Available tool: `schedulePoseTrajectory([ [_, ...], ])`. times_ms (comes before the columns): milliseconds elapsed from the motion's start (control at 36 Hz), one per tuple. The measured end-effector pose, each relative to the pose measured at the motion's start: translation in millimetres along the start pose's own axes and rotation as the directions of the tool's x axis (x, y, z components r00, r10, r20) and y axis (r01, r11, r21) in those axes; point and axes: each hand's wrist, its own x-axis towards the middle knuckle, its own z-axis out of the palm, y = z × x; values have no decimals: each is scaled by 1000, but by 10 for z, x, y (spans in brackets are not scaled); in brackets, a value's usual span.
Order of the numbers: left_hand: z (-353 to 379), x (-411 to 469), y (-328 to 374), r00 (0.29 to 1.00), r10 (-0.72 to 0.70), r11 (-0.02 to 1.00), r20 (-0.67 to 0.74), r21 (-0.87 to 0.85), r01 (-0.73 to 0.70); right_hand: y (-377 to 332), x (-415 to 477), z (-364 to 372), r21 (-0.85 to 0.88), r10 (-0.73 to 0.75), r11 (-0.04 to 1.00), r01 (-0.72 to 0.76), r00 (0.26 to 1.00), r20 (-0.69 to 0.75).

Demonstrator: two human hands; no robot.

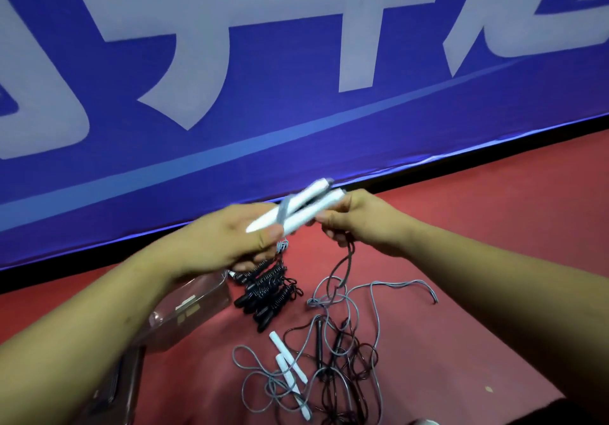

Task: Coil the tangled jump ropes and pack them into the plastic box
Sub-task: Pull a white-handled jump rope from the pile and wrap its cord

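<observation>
Left hand point(230, 240) grips paired white handles point(306, 207), long axis rising toward right hand point(359, 220), whose fingers point(331, 233) apparently pinch the grey cord point(346, 266) trailing to the floor point(461, 260). Plastic box point(194, 306) lies under the left forearm, nearer that hand.

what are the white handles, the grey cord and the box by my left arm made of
White handles: likely smooth hard plastic, uniform matte white, though blurred.
Grey cord: probably plastic-coated, thin, holding springy loops.
Box: clear rigid plastic, floor showing through, glossy glare.
</observation>
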Motion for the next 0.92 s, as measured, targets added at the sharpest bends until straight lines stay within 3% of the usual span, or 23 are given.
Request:
schedulePoseTrajectory([
  [83, -44, 45, 60, 986, 99, 995, -132, -19, -102, 110, 19, 83, 71, 97, 992, -101, 994, 52],
  [278, -112, 134, 15, 850, 98, 995, -518, 75, -69, 90, 21, 404, 174, 212, 953, -247, 957, 198],
  [361, -202, 163, -47, 774, 50, 997, -632, 79, 0, 49, 11, 538, 61, 216, 971, -231, 958, 188],
  [417, -281, 164, -143, 756, 69, 961, -651, 248, 126, 7, -19, 628, -49, 202, 979, -196, 963, 180],
  [528, -271, 147, -353, 823, 51, 700, -566, 608, 375, -135, -83, 760, -344, 100, 939, -17, 969, 226],
  [639, -128, 192, -429, 893, -25, 395, -449, 816, 421, -295, -87, 736, -502, 9, 853, 143, 958, 287],
  [722, -4, 213, -450, 947, -72, 343, -314, 883, 319, -395, -61, 684, -612, -61, 747, 262, 943, 328],
  [806, 117, 235, -416, 981, -148, 362, -129, 916, 175, -421, -12, 595, -736, -155, 610, 293, 955, 252],
  [917, 145, 228, -342, 992, -124, 386, 33, 922, 18, -362, 57, 423, -732, -216, 635, 248, 966, 140],
])
